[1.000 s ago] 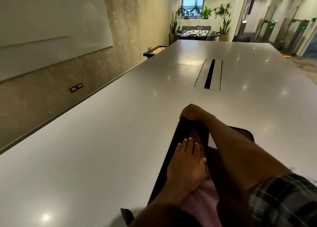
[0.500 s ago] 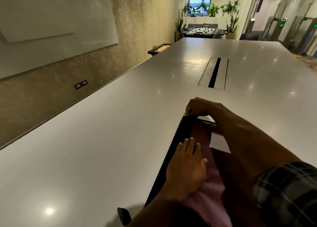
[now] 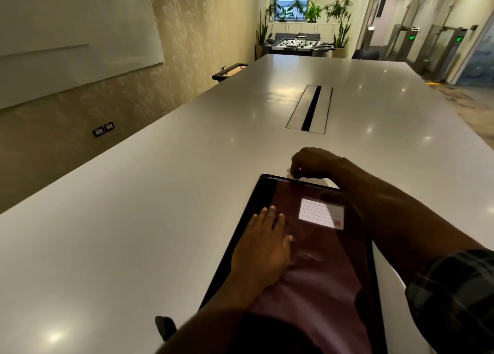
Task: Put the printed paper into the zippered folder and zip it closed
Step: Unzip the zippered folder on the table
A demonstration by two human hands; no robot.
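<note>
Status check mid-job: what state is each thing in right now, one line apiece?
Folder: flat on the table, looks closed.
Label: on the folder's front.
Left hand: flat, pressing the folder.
Right hand: pinched at the folder's far edge.
Printed paper: not visible.

A: Surface of the long pale grey counter (image 3: 160, 206)?
B: Smooth, glossy; mirrors ceiling lights.
A: The maroon zippered folder (image 3: 315, 260)?
B: Glossy translucent plastic, black trim, white lined paper label (image 3: 320, 212).

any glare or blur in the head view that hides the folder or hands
Head view: ceiling-light glare dots the glossy white table; the dark maroon zippered folder carries only a faint sheen; flat left hand is sharp, right hand slightly soft; wide-angle bending at edges.
</note>
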